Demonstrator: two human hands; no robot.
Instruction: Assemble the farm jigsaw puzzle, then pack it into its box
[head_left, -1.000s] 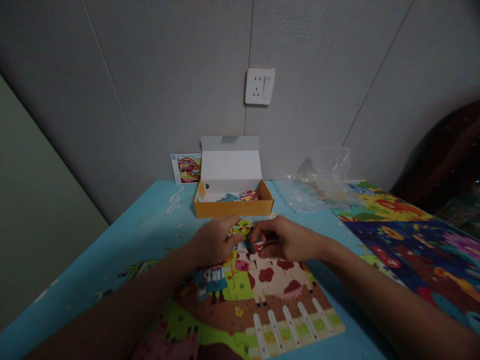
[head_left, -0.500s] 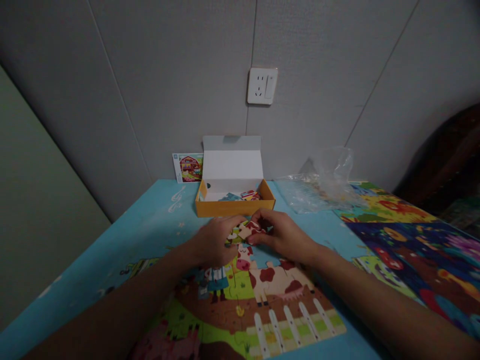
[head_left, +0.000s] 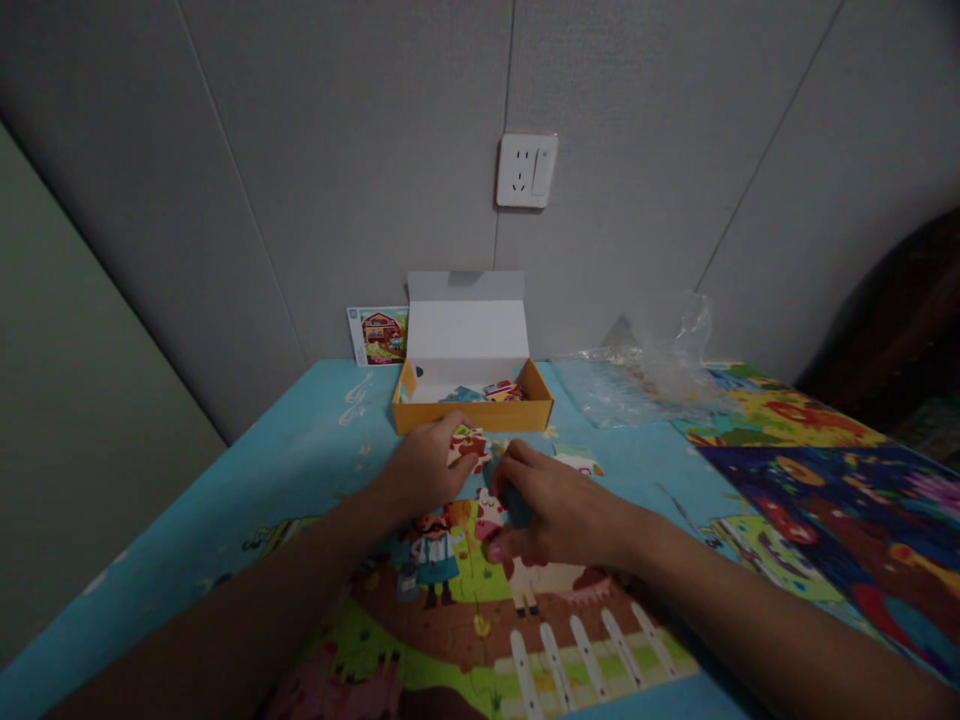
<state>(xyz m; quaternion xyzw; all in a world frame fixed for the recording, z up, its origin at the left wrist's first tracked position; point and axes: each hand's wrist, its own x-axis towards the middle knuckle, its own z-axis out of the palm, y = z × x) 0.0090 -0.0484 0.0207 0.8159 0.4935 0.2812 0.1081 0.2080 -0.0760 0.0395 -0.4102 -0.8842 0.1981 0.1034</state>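
Note:
A partly joined jigsaw puzzle [head_left: 480, 600] with a farmer, a cow and a white fence lies on the blue table cover. Above its upper edge, my left hand [head_left: 427, 465] pinches a red, white and green puzzle piece [head_left: 470, 448]. My right hand [head_left: 562, 505] is over the cow's head and back, thumb and fingers curved apart around a gap; nothing shows between them. The palm side of that hand is partly hidden. Just beyond the right hand lies a pale puzzle piece [head_left: 577, 460] on the cover.
An orange box [head_left: 472, 416] with its white lid raised holds several pieces. Left of it a picture card [head_left: 379, 336] leans on the wall. Clear plastic bags [head_left: 637, 385] lie to the right, near a colourful printed sheet [head_left: 817, 480]. A socket [head_left: 526, 170] is on the wall.
The hands have moved apart. The piece both were touching stays in my left hand. My right hand has come down toward the cow with its fingers parted, uncovering the pale piece behind it.

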